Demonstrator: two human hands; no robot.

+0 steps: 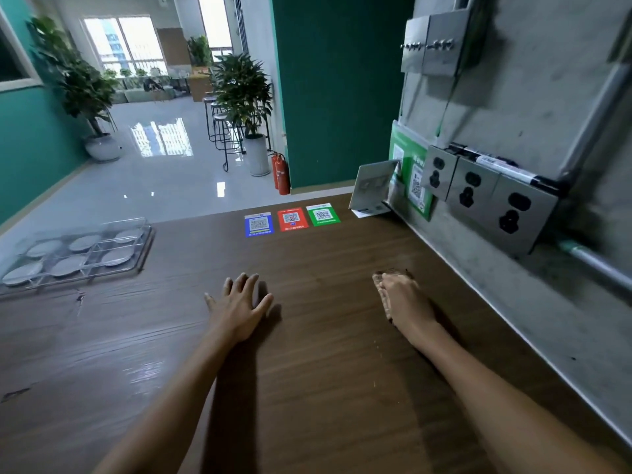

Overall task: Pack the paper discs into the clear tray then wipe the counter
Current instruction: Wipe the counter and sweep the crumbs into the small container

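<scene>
At far left the clear tray (77,249) sits on the wooden surface (307,371), a pale paper disc (83,242) lying in each compartment that can be seen; no loose discs show elsewhere, so the packing looks done. The wiping is what remains and seems to be in hand. The left hand (239,307) lies flat mid-surface, fingers spread, holding nothing. To the right, near the wall, the right hand (402,297) presses on a brownish cloth (383,285); whether its grip curls round it cannot be told.
</scene>
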